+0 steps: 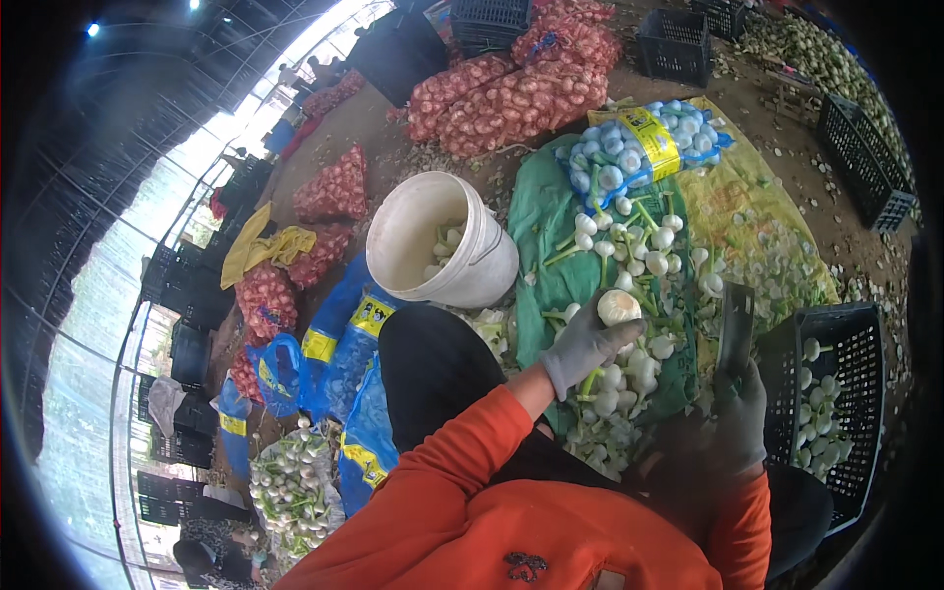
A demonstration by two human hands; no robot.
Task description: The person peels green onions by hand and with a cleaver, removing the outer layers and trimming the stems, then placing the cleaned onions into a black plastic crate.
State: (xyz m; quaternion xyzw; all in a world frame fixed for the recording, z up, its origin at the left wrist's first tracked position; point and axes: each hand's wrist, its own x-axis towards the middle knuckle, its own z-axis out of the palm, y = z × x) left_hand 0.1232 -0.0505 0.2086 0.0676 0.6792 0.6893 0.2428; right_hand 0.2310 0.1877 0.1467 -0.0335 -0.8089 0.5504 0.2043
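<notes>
A bare earth floor [393, 128] under a greenhouse-like roof is strewn with sacks, crates and cut stalks. At the far left, red mesh sacks of onions [334, 189] lie beside stacked black plastic crates [197, 295] and blue plastic bags [339, 344]. A white plastic bucket [442, 241] stands tilted near the middle, a few bulbs inside. Right of it, a green tarpaulin [539, 236] carries a heap of white onions with green stalks [629, 246]. The left hand [585, 344], in a grey glove, curls around one round white onion bulb [619, 307], held just above the heap. The right hand [739, 418], in a dark glove, is closed around the handle of a dark flat-bladed knife [736, 329], blade pointing up. At the far right, a black plastic crate [851, 339] holds trimmed bulbs.
</notes>
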